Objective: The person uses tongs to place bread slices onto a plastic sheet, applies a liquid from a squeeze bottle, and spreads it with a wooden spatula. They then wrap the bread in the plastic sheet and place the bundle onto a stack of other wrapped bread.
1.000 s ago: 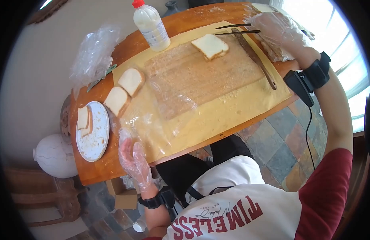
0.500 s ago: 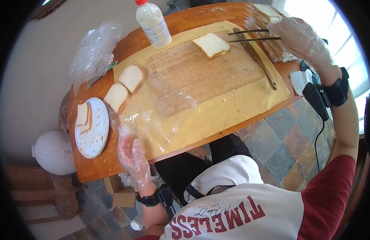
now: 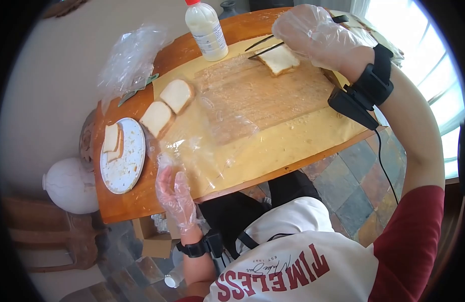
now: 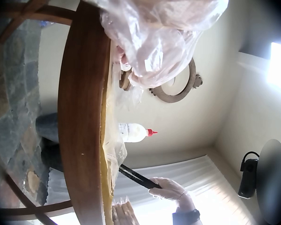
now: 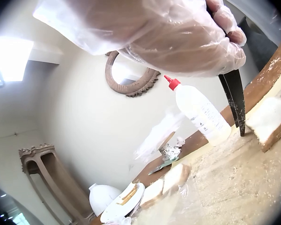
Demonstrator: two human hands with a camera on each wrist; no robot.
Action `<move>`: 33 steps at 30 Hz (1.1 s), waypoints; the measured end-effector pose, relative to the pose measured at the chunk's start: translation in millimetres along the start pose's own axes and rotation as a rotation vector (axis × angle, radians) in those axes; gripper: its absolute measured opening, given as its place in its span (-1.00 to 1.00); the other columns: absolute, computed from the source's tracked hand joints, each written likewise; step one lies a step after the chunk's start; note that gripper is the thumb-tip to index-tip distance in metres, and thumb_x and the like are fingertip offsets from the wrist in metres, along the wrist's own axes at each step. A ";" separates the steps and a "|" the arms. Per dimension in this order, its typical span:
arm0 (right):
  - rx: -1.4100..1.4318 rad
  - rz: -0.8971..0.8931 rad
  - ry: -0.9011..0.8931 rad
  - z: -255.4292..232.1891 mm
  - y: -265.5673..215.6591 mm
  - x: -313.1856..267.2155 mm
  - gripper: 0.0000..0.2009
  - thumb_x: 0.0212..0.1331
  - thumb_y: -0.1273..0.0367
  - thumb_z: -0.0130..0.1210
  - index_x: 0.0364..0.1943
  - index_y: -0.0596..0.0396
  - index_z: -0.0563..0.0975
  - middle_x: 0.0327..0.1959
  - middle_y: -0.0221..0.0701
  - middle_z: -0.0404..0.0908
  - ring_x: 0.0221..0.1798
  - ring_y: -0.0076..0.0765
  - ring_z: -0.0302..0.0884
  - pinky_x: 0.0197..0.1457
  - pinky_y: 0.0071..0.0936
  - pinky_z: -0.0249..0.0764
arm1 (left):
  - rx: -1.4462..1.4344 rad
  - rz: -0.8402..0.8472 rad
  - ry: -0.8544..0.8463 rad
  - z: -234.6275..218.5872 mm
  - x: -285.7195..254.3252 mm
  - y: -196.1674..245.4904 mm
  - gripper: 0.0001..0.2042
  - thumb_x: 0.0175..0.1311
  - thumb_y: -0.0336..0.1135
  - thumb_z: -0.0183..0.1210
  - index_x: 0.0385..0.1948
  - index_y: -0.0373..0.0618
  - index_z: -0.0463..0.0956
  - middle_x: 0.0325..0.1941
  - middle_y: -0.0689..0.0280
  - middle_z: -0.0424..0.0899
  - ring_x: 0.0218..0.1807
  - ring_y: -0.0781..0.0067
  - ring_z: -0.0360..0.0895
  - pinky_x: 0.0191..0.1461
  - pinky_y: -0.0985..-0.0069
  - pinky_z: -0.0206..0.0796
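Observation:
My right hand (image 3: 315, 38), in a clear plastic glove, grips black tongs (image 5: 233, 101). Their two arms stand apart and point left, one crossing the near-left part of a white bread slice (image 3: 280, 62) in the head view. That slice lies at the far side of a floured wooden board (image 3: 232, 100). My gloved left hand (image 3: 178, 199) stays by the table's front edge with fingers loosely extended, holding nothing. Ahead of it, two bread slices (image 3: 177, 95) lie side by side on the yellow sheet (image 3: 272, 156).
A white plate (image 3: 122, 176) with cut bread (image 3: 111, 141) and crumbs stands at the left. A red-capped bottle (image 3: 207, 35) stands behind the board. Crumpled clear plastic (image 3: 129, 55) lies at the far left. Clear film (image 3: 192, 151) covers part of the yellow sheet.
My right hand first drew back right, then swung left with the tongs, bringing their tips over the bread slice. My left hand keeps its pose. The head view has shifted slightly.

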State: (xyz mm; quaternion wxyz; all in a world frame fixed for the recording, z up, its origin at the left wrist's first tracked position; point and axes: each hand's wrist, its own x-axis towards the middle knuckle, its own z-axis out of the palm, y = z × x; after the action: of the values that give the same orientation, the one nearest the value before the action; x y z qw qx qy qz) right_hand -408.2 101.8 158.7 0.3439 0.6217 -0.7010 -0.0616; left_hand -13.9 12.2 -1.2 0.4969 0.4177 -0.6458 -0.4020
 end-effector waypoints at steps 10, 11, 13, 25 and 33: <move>0.032 0.021 0.032 7.0 11.6 -6.0 -0.71 0.17 0.40 0.03 -0.01 0.10 0.53 -0.21 -0.23 0.60 -0.09 -0.14 0.55 0.10 -0.28 0.46 | -0.008 0.026 0.000 1.0 -1.0 -0.4 -0.67 0.21 -0.40 0.20 -0.01 -0.29 0.45 0.06 0.15 0.52 0.12 0.33 0.42 0.27 0.37 0.18; 0.038 0.022 0.039 6.8 12.7 -5.8 -0.71 0.17 0.39 0.03 -0.01 0.10 0.53 -0.21 -0.23 0.60 -0.08 -0.14 0.55 0.10 -0.28 0.46 | -0.016 0.021 0.001 1.3 -1.2 -0.1 -0.67 0.21 -0.40 0.20 -0.01 -0.29 0.45 0.06 0.15 0.52 0.12 0.33 0.42 0.27 0.37 0.18; 0.070 0.019 0.057 5.7 15.5 -7.8 -0.70 0.17 0.39 0.03 -0.01 0.10 0.53 -0.20 -0.23 0.60 -0.08 -0.14 0.55 0.10 -0.28 0.46 | -0.031 0.011 0.008 1.2 -1.5 0.1 -0.67 0.21 -0.40 0.21 -0.01 -0.29 0.45 0.06 0.15 0.52 0.12 0.33 0.42 0.27 0.37 0.18; 0.338 0.523 -0.351 -11.5 41.1 -58.1 -0.63 0.18 0.27 0.04 0.06 0.09 0.50 -0.35 -0.19 0.63 -0.19 -0.04 0.60 -0.05 -0.19 0.52 | -0.050 0.035 -0.024 1.3 -0.7 -1.4 -0.68 0.21 -0.39 0.20 -0.03 -0.30 0.45 0.05 0.15 0.52 0.12 0.32 0.42 0.27 0.37 0.18; 0.095 0.165 -0.106 24.8 46.1 -53.1 -0.78 0.18 0.38 0.05 -0.10 0.09 0.53 -0.25 -0.18 0.64 -0.15 -0.08 0.60 -0.08 -0.20 0.52 | 0.013 0.029 0.002 0.6 -0.9 -0.8 -0.68 0.22 -0.43 0.19 -0.01 -0.31 0.44 0.07 0.13 0.50 0.14 0.31 0.41 0.27 0.37 0.19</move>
State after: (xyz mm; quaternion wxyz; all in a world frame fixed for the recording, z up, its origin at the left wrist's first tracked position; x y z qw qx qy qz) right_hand -460.8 152.0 142.2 0.2806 0.5734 -0.7690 -0.0326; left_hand -14.2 12.9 -2.3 0.5007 0.4120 -0.6539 -0.3899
